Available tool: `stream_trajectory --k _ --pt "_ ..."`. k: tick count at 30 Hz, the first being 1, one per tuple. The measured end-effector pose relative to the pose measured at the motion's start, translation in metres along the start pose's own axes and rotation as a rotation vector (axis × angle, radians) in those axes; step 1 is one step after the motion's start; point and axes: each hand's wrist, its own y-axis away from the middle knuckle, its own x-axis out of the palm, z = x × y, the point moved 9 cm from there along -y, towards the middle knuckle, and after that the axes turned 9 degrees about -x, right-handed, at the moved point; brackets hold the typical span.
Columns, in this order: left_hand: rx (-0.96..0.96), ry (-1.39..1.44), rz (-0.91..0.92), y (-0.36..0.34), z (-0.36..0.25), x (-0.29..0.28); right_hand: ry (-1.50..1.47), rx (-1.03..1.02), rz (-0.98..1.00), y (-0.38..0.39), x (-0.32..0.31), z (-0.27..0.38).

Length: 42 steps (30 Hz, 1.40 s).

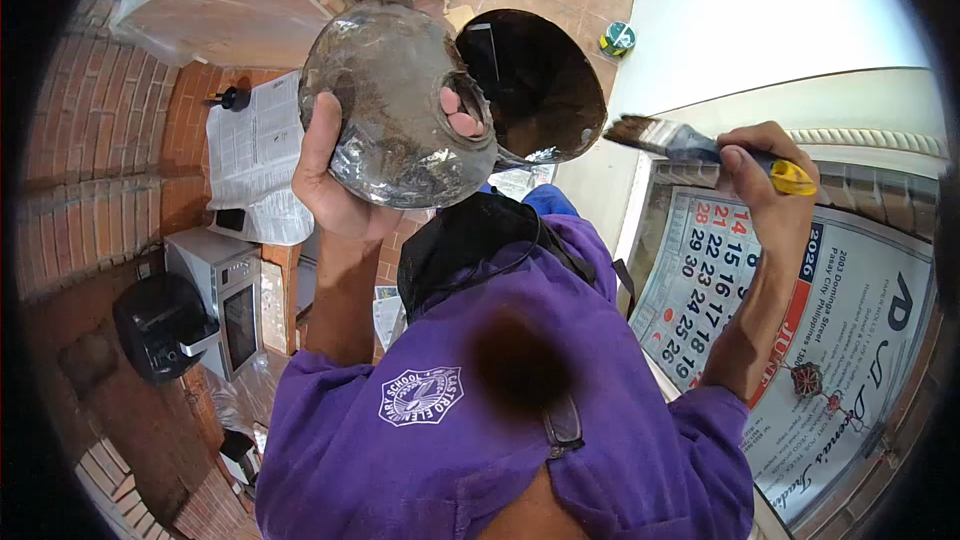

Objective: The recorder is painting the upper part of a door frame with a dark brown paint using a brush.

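Your left hand [332,192] grips one grey shell [388,110] beside one dark bowl [540,90], fingertips [463,124] showing through its hole; your right hand [768,175] clasps one paintbrush [685,142].

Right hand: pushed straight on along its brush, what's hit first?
Probably the near rim of the dark, hollow piece; the paintbrush in the right hand points that way, though one view leaves depth unclear.

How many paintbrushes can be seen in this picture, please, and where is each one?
1. The paintbrush is in the right hand, its bristles pointing toward the dark piece. Others may be hidden behind the pieces.
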Motion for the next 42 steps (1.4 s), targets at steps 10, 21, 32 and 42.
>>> stream_trajectory --k 10,21,32,42 --pt "-0.007 0.011 0.006 -0.004 -0.004 0.002 -0.090 0.130 0.013 0.006 0.040 -0.028" --pt "0.069 -0.132 -0.088 -0.015 -0.007 0.015 -0.481 0.155 -0.159 0.024 0.019 -0.067" --pt "0.060 -0.127 -0.066 -0.016 -0.004 0.030 -1.335 -0.410 -0.577 0.009 -0.063 -0.049" --pt "0.064 -0.009 -0.045 -0.022 0.006 0.033 -0.796 -1.239 -0.881 0.057 -0.233 0.124"
